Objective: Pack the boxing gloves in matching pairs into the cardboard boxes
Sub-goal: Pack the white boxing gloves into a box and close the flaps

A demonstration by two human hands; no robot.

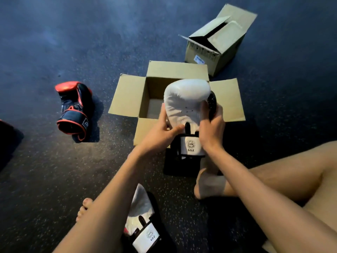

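I hold a white boxing glove (186,99) with a black and white cuff over the near edge of an open cardboard box (131,95). My left hand (162,128) grips its left side near the wrist, and my right hand (212,125) grips its right side by the thumb. The box looks empty inside where I can see. A matching white glove (144,221) lies on the floor beneath my left forearm, partly hidden. A black and red glove (74,110) lies on the floor to the left.
A second cardboard box (218,42) with half-folded flaps stands at the back right. A dark red object (5,137) is cut off at the left edge. My bare legs and feet (209,183) rest on the dark speckled floor (54,179) near the box.
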